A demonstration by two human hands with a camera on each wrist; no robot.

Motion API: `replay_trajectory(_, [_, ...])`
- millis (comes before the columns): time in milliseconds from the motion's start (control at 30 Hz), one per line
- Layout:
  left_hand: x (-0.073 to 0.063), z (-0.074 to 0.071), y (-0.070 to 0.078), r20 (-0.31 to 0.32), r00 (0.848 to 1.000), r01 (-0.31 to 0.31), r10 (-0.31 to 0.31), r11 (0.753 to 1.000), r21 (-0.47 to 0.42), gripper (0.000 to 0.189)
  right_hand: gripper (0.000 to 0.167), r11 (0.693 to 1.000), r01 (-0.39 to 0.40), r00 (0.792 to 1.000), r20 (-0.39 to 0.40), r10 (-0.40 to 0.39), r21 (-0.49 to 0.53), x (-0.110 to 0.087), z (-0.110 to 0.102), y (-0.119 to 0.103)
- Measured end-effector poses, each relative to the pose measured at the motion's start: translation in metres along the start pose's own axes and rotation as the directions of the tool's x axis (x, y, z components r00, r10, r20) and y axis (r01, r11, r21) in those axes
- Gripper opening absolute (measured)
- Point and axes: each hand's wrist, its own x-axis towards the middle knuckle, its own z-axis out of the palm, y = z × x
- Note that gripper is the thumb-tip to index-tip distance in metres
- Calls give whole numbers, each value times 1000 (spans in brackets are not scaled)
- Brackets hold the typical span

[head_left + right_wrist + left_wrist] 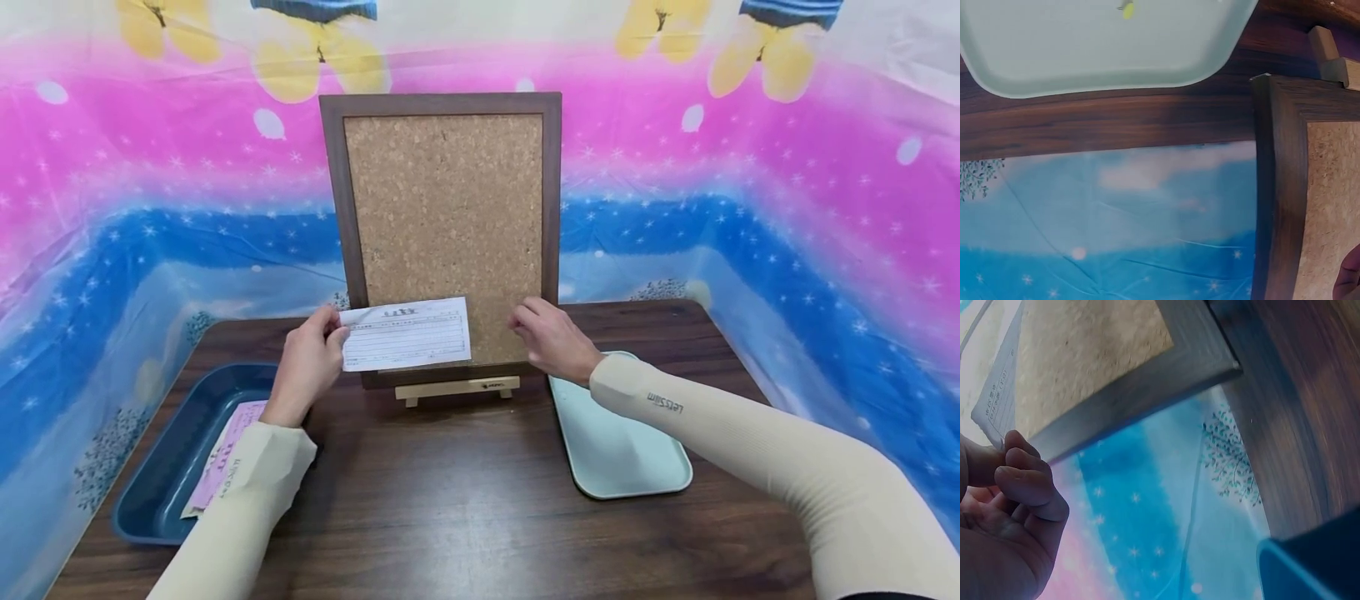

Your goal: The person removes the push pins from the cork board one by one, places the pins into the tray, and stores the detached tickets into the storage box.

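My left hand [309,358] pinches the left edge of a white printed form [408,335] with ruled lines, held in front of the lower part of a cork board [450,200]. In the left wrist view, thumb and fingers meet on a corner of the same form [999,403]. The dark-framed board leans on a small wooden easel [457,388]. My right hand [555,340] is at the board's lower right, its fingers bent together, apart from the form. Whether something small sits between those fingertips cannot be made out. Only a sliver of that hand shows in the right wrist view.
On the left stands a dark blue tray [146,492] with pink and pale paper slips [225,454]. A pale green tray [630,467] lies on the right, partly under my right forearm; a yellow-headed pin [1127,10] lies in it. Printed cloth [750,167] hangs behind the brown table [450,500].
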Motion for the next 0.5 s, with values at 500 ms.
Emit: replay_trajectory(500, [-35, -56, -10, -38, 999, 35, -31, 993, 113, 15, 11, 999, -49, 999, -14, 49, 6, -31, -5, 16])
